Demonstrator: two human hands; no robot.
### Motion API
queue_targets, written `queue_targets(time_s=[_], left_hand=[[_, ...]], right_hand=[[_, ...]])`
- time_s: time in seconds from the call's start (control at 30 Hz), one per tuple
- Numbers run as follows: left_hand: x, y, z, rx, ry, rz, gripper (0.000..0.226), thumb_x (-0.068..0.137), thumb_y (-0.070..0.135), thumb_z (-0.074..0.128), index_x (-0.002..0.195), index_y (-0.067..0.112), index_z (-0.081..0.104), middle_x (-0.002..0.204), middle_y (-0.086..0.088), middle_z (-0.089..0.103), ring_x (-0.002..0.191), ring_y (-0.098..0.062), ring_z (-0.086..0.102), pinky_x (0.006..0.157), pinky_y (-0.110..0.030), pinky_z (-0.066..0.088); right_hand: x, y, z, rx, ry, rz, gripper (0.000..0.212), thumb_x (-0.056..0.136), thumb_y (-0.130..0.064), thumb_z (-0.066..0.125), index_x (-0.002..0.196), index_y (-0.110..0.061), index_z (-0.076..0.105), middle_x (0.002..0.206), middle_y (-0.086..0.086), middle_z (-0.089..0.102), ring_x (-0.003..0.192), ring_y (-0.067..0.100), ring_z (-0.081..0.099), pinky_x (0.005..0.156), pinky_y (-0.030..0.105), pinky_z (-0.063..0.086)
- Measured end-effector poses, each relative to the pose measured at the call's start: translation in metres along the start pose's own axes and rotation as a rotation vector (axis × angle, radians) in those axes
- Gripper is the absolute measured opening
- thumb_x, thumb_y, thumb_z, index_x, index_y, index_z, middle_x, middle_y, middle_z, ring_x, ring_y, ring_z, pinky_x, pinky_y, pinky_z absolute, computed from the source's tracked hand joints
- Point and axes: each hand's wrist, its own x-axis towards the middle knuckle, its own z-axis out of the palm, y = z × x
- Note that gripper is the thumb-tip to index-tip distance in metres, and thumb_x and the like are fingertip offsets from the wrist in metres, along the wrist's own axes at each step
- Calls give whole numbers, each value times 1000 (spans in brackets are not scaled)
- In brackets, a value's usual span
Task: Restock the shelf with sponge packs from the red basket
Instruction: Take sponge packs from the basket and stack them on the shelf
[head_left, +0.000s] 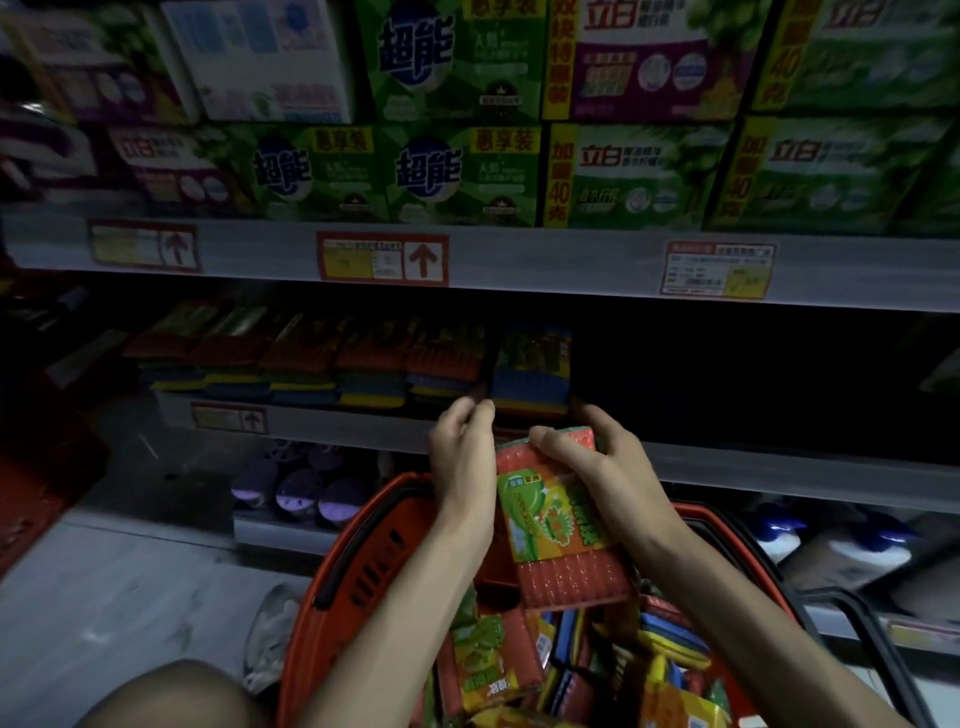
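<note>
A shop: price tags (383, 258) (probably) under stacked detergent boxes (457, 174).

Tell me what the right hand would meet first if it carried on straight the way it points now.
Probably the blue-fronted pack ending the shelf row: the right hand, gripping a red sponge pack, points at its lower right corner. Depth is unclear; the shelf lip may come first.

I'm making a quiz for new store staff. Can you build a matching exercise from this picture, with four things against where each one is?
Things:
1. held sponge pack
2. red basket
3. green detergent boxes
4. stocked sponge packs

Places:
A. on the upper shelf
B. in a row on the middle shelf
C. in the right hand
D. below both forearms

Pairs: 1-C, 2-D, 3-A, 4-B
</note>
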Motion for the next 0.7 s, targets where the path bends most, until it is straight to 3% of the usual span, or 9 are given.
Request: queue_targets(time_s=[0.03, 0.1, 0.2, 0.3, 0.4, 0.53, 0.63, 0.7], left_hand=[[-1, 1, 0, 5, -6, 4, 35, 100, 23, 58, 66, 19, 50, 59, 11, 45, 63, -17, 47, 66, -36, 38], [-3, 4, 1, 20, -5, -4, 35, 100, 22, 58, 66, 22, 47, 51, 13, 43, 57, -16, 45, 63, -35, 37], [-3, 7, 0, 25, 11, 5, 36, 100, 22, 58, 66, 22, 45, 51, 13, 40, 59, -16, 42, 64, -38, 35], [-4, 10, -1, 24, 39, 3, 32, 99, 24, 58, 69, 22, 48, 62, 8, 46, 65, -17, 48, 65, -37, 39], [-4, 10, -2, 21, 56, 29, 30, 99, 22, 57, 71, 19, 48, 62, 6, 49, 67, -21, 50, 64, -37, 40], [-4, 8, -4, 33, 64, 28, 27, 98, 26, 57, 74, 14, 51, 72, -3, 54, 73, -25, 55, 67, -41, 43], [-4, 6, -6, 24, 82, 36, 35, 102, 30, 55, 86, 0, 53, 82, -7, 55, 76, -21, 53, 69, -37, 42], [-3, 6, -7, -3, 90, 31, 32, 102, 31, 55, 84, 5, 58, 88, -4, 56, 81, -20, 54, 74, -37, 43]], right_hand=[[-1, -4, -1, 28, -9, 6, 37, 81, -44, 82, 110, -38, 60, 105, -6, 70, 88, 14, 74, 75, 24, 59], [1, -3, -4, 65, -36, -6, 26, 87, -29, 78, 89, -39, 55, 82, -11, 73, 74, 11, 75, 61, 18, 56], [0, -6, -6, 118, -56, -9, 26, 86, -31, 80, 102, -35, 59, 85, -5, 76, 75, 15, 77, 61, 21, 57], [0, -8, -6, 157, -91, -13, 56, 77, -43, 82, 123, -31, 53, 97, 0, 76, 79, 16, 78, 63, 22, 58], [0, -8, -7, 181, -112, -11, 57, 80, -39, 82, 129, -32, 54, 94, 0, 77, 78, 17, 78, 63, 22, 59], [-2, -11, -8, 184, -115, -6, 30, 88, -30, 77, 103, -41, 53, 84, -8, 75, 75, 12, 77, 62, 19, 58], [-4, -15, -8, 131, -117, -27, 40, 87, -33, 76, 111, -45, 47, 97, -8, 72, 79, 10, 76, 65, 19, 58], [-5, -16, -9, 133, -110, -32, 38, 88, -32, 76, 107, -49, 48, 98, -8, 71, 79, 10, 76, 63, 18, 57]])
